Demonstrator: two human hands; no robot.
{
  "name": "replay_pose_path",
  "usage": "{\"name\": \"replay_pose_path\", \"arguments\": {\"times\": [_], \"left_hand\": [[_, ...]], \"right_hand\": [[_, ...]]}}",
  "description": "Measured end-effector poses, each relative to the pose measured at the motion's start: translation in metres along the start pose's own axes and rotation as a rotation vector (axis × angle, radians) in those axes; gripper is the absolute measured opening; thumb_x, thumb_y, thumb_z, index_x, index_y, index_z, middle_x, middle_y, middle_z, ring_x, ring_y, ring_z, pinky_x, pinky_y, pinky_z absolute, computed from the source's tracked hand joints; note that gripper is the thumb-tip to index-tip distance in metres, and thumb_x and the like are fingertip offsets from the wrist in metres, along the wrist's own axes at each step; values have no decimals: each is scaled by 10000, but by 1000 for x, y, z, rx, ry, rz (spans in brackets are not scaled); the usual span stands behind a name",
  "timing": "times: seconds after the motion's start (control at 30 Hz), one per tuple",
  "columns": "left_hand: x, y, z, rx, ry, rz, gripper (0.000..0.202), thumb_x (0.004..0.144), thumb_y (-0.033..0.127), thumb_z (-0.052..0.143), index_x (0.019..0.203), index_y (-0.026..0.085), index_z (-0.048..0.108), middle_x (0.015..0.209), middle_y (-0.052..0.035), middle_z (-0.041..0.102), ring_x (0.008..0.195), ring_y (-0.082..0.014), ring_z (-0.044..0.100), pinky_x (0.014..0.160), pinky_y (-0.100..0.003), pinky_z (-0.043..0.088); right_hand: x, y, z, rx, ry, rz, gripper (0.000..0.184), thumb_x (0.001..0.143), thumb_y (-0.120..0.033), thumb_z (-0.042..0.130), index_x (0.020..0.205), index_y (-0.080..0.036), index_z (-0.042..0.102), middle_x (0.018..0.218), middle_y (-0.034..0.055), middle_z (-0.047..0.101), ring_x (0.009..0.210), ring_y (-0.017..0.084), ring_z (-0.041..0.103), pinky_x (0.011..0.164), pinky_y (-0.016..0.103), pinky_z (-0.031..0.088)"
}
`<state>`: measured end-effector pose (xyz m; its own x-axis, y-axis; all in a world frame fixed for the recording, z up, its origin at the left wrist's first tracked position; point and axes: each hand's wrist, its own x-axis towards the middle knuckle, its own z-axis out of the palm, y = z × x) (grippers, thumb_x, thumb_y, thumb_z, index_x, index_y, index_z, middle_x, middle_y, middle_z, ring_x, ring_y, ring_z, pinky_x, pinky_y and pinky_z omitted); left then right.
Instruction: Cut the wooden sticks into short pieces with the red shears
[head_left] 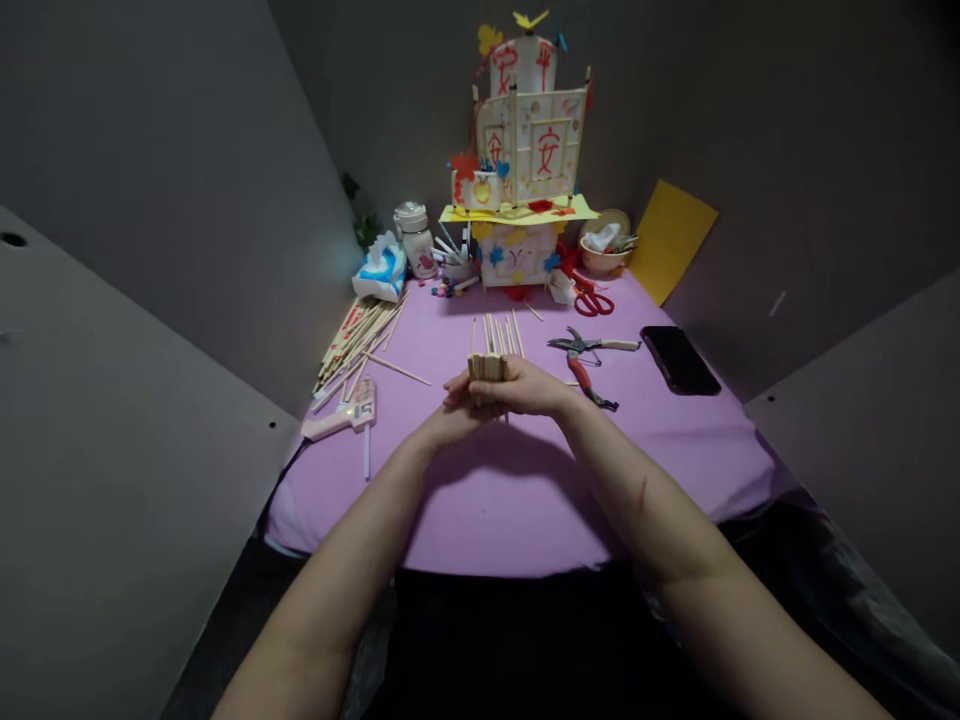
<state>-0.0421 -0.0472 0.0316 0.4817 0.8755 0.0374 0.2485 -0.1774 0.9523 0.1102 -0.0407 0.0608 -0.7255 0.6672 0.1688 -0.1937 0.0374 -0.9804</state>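
Note:
A tight bundle of short wooden sticks (488, 368) is held above the table, its pale cut ends level with one another. My right hand (525, 388) is closed round the bundle, with the thumb across its near side. Low on the left, my left hand (459, 408) cups the same bundle, its fingers bent against it and partly hidden. Just behind the hands, several thin wooden sticks (517, 332) lie side by side on the purple cloth (487, 510). To the right lie pliers with one red handle and one pale handle (581, 372).
At left are a pile of long sticks (360, 335) and a pink glue gun (349, 412). A decorated paper-and-stick lantern tower (532, 150) stands at the back, near red scissors (594, 298), a tissue pack (381, 270) and a bowl (602, 258). A black phone (680, 360) lies right.

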Motion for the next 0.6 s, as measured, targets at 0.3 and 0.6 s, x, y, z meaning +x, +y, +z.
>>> {"name": "replay_pose_path", "arguments": {"times": [0.3, 0.6], "left_hand": [[11, -27, 4, -93, -73, -88, 332, 765, 275, 653, 1059, 129, 704, 1134, -138, 698, 1074, -288, 624, 959, -399, 490], [10, -32, 7, -58, 100, -5, 418, 743, 254, 664, 1142, 134, 647, 1180, -154, 662, 1178, -318, 557, 998, -415, 445]], "right_hand": [[8, 35, -23, 0, 20, 31, 423, 797, -480, 694, 1024, -122, 691, 1061, 122, 719, 1050, 217, 646, 1003, 407, 440], [5, 19, -19, -181, 10, 6, 391, 842, -470, 653, 1066, -154, 703, 1365, 135, 567, 1215, 232, 555, 1027, 383, 417]]}}
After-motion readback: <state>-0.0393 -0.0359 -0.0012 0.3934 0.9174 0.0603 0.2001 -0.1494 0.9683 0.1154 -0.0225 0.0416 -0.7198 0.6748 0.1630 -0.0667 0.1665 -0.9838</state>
